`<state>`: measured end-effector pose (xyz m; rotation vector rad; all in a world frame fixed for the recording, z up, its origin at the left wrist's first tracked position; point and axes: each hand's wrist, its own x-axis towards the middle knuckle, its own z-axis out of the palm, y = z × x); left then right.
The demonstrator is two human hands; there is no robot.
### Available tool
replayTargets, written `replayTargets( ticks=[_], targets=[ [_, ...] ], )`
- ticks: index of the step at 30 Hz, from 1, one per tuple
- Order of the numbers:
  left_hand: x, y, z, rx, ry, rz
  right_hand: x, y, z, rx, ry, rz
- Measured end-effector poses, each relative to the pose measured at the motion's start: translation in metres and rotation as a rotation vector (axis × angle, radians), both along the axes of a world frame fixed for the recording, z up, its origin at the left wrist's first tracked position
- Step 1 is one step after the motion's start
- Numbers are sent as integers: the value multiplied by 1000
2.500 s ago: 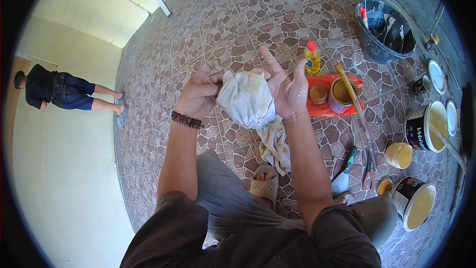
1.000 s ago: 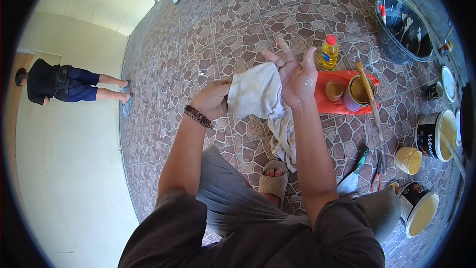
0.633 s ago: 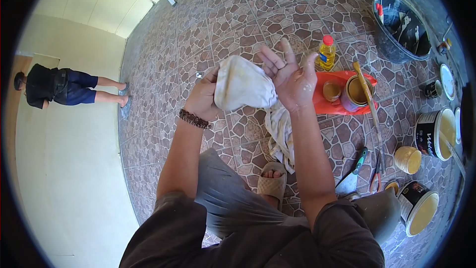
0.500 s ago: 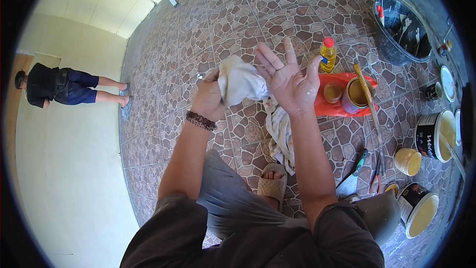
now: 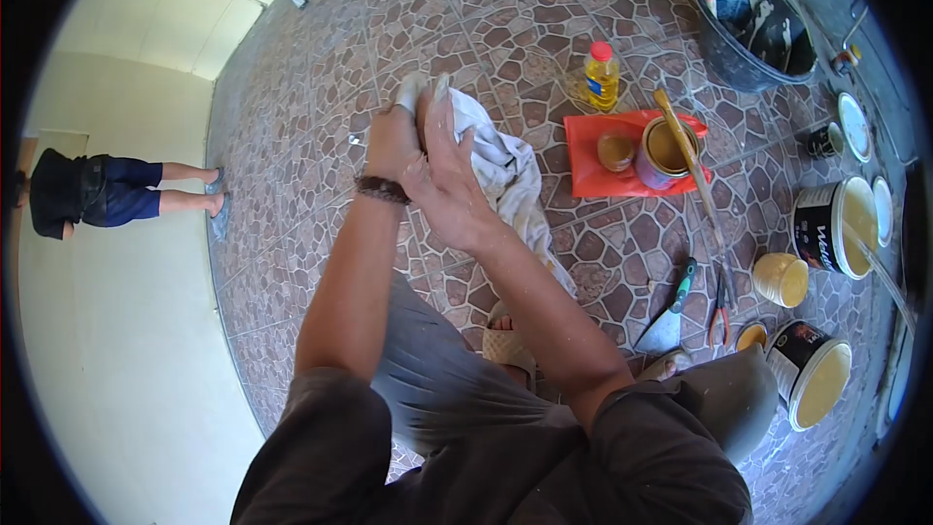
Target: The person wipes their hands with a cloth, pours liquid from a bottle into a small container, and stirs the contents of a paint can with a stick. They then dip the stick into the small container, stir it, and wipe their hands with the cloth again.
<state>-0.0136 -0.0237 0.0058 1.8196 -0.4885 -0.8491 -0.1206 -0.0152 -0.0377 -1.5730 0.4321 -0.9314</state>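
My left hand [image 5: 394, 144], with a dark braided bracelet on its wrist, is closed on a whitish rag and pressed against my right hand. My right hand [image 5: 445, 175] is seen edge-on, its fingers stretched upward and pale marks on its skin. White cloth [image 5: 501, 151] shows behind the right hand and trails down toward my sandalled foot; where the held rag ends and the lower cloth begins is hidden. The left fingertips are partly covered.
On the right, a red plastic bag [image 5: 588, 151] lies under an open can [image 5: 666, 154] with a brush across it. A yellow bottle [image 5: 602, 78], scraper [image 5: 671, 316], pliers [image 5: 719, 321], paint tubs [image 5: 826, 233] and black bucket [image 5: 743, 58] stand around. A person [image 5: 97, 190] stands at the left wall.
My right hand, earlier spread palm-up and apart, has moved left and turned against my left hand. The rag has shifted behind the hands. The view has shifted slightly.
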Motion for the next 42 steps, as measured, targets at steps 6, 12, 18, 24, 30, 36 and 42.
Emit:
replayTargets(
  ticks=[6, 12, 18, 24, 30, 36, 42],
  targets=[
    [-14, 7, -27, -358, 398, -50, -7, -17, 8, 203, -63, -82],
    [2, 7, -48, -445, 56, -161, -3, -18, 8, 111, 101, -74],
    [-8, -2, -18, -143, -133, -141, -10, -13, 3, 39, 113, -83],
    [-53, 10, -43, -303, -32, -84, -39, -39, 16, 59, -56, -59],
    [-10, -1, -28, -213, -204, -165, -13, -13, -5, 184, -74, 53],
    [-38, 11, -58, -139, -295, -166, -14, -37, -18, 532, -399, 205],
    [-10, 5, -33, -319, 51, -155, -15, -6, -7, 47, 29, 17]
  ],
)
